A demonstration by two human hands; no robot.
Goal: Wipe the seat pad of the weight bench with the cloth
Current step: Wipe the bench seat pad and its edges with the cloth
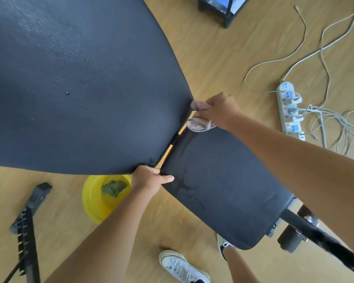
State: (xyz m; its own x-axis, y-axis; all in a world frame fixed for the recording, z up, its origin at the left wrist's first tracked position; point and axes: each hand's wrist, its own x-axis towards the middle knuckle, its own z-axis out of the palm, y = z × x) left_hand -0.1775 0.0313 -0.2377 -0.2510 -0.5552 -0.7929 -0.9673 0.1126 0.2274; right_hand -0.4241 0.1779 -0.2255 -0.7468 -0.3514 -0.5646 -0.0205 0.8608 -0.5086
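Observation:
The black seat pad (223,186) of the weight bench lies in the middle, with faint damp streaks on it. The larger black back pad (80,84) fills the upper left. My right hand (217,109) is shut on a pinkish cloth (199,122) at the seat pad's far corner, by the gap between the two pads. My left hand (149,178) grips the seat pad's near corner at that same gap, thumb lying on top.
A yellow basin (94,199) holding a green cloth (113,187) sits on the wooden floor to the left. A white power strip (290,111) with tangled cables lies at right. Black bench frame parts (29,227) stand lower left. White sneakers (182,266) are below.

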